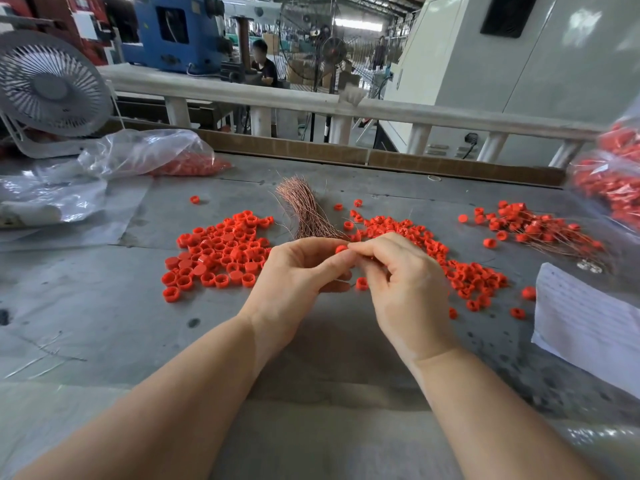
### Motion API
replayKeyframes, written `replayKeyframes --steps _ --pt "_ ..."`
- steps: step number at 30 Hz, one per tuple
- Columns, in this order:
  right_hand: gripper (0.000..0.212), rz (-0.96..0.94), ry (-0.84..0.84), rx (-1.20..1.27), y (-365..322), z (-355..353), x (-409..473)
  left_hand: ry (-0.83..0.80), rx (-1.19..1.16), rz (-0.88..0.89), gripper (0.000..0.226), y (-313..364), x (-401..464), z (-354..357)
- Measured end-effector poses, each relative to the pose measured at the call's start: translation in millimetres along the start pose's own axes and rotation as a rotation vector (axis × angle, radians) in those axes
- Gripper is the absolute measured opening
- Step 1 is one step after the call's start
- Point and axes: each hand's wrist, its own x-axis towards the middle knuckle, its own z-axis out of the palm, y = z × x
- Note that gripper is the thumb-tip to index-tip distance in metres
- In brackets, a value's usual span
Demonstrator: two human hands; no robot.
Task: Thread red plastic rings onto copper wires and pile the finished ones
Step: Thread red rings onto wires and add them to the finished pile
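A: Only the head view to go on. What are the hands doing?

B: Both meet over the middle of the table [104, 306], near its front. The left hand [294, 275] has its fingers curled in, and the right hand [398, 268] pinches thumb to forefinger. A single red ring [341, 249] sits right at the point where the fingertips of both touch, so I take it both are pinching that ring. A wire should be in there too, though I cannot make one out between the fingers.

A: Where is the stock?

B: The copper wire bundle [304, 209] lies just behind the hands, fanning toward the back edge. Loose rings [218, 254] are heaped to the left of the hands, and a second spread of rings [450, 268] runs off to the right, one of them lying just under the hands.

A: And the finished ones?

B: A finished pile [533, 228] lies toward the right edge, rings with thin wires trailing out of them (modest next to the loose heaps). A sheet of paper [585, 323] lies in front of it.

A: So how far along?

B: Early, by my reckoning. The bundle looks thick, hundreds of rings are unthreaded, and clear bags of more rings [609, 188] sit at the right edge, with another bag [156, 154] at the back left beside a fan [52, 88].
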Motion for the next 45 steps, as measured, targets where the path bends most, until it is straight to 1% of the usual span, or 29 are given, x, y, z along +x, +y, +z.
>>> replayKeyframes --steps 4,6,9,11,12,14,21,23,25,26,29,32,40,43,45 --pt "0.012 0.012 -0.019 0.045 -0.4 1.4 -1.5 0.037 0.056 0.011 0.010 -0.9 0.3 -0.5" --pt "0.013 0.053 -0.012 0.093 -1.2 2.8 -1.3 0.037 0.079 0.004 0.010 -1.2 0.7 -0.7" --pt "0.020 0.230 -0.043 0.227 -2.3 4.2 -0.8 0.010 0.130 0.009 0.010 -1.0 0.0 0.2" --pt "0.024 0.344 -0.129 0.304 -2.0 5.0 -1.3 -0.020 0.182 0.027 0.012 -0.9 -1.3 1.4" --pt "0.025 0.368 -0.168 0.320 -1.7 5.6 -1.7 -0.028 0.210 0.039 0.013 -0.9 -1.9 1.9" --pt "0.024 0.380 -0.192 0.345 -0.9 7.0 -2.1 -0.034 0.260 0.068 0.015 -0.6 -2.4 2.1" --pt "0.014 0.398 -0.157 0.462 0.1 8.1 -2.6 -0.006 0.397 0.130 0.017 0.7 -3.1 1.5" --pt "0.013 0.401 -0.166 0.481 -0.8 7.5 -2.3 -0.014 0.373 0.111 0.015 0.5 -3.3 1.2" --pt "0.007 0.404 -0.163 0.507 -1.7 5.9 -1.8 -0.043 0.264 0.058 0.012 0.9 -3.7 2.4" --pt "0.006 0.407 -0.162 0.522 -2.6 5.2 -1.3 -0.052 0.217 0.032 0.015 0.9 -3.8 3.0" --pt "0.012 0.435 -0.174 0.577 -3.4 4.3 0.2 -0.064 0.149 -0.015 0.015 0.6 -3.1 3.2" --pt "0.018 0.437 -0.218 0.593 -3.7 4.2 1.0 -0.064 0.157 -0.030 0.015 0.2 -2.4 2.0" --pt "0.013 0.459 -0.199 0.682 -4.3 2.2 -0.1 -0.051 0.206 -0.008 0.015 2.7 -3.3 2.7" --pt "0.014 0.468 -0.192 0.632 -4.8 3.4 -1.1 -0.041 0.182 -0.016 0.015 0.9 -4.4 3.0" --pt "0.015 0.458 -0.184 0.548 -4.1 4.4 -2.0 -0.032 0.153 -0.022 0.017 -0.3 -4.2 3.5"
